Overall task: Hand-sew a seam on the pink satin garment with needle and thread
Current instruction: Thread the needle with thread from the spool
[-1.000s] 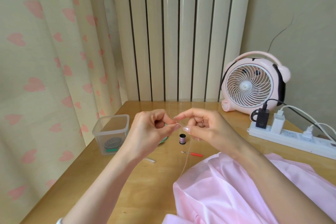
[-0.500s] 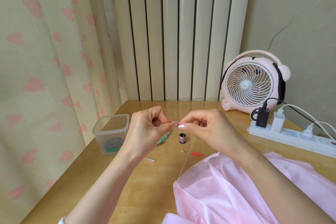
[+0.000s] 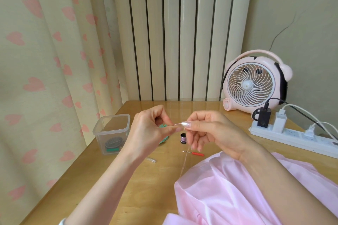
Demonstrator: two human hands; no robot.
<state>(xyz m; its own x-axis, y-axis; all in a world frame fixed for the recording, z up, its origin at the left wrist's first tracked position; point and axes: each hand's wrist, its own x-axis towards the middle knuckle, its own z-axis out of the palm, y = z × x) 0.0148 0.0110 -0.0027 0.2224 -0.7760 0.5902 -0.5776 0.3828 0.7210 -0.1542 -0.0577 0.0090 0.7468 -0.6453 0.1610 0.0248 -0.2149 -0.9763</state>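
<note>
Both of my hands are raised over the table (image 3: 139, 188), their fingertips almost meeting. My left hand (image 3: 150, 131) pinches the thread (image 3: 184, 162) between thumb and forefinger, with the other fingers curled in behind. My right hand (image 3: 212, 133) pinches the same thread from the other side, a pale polished nail facing up and the lower fingers loosely bent. A tiny loop of thread shows between the two pinches. Below them a fine pale strand hangs down to the pink garment (image 3: 228, 192), which lies bunched on the near right part of the table, under my right forearm.

A small spool (image 3: 182, 135) stands upright on the table below my fingertips. A red-handled seam ripper (image 3: 194, 153) lies flat just beside the edge of the garment. A clear little tube (image 3: 151, 160) lies near my left wrist, and something green (image 3: 162, 141) is mostly hidden behind that hand. To the left stands a clear plastic box (image 3: 112, 126) with a grey round thing and a green bit inside.

At the back right a pink fan (image 3: 254, 82) faces me, with a white power strip (image 3: 292, 137) beside it carrying several plugs. A curtain (image 3: 45, 60) with pink hearts hangs on the left, next to a ribbed radiator (image 3: 173, 33)
</note>
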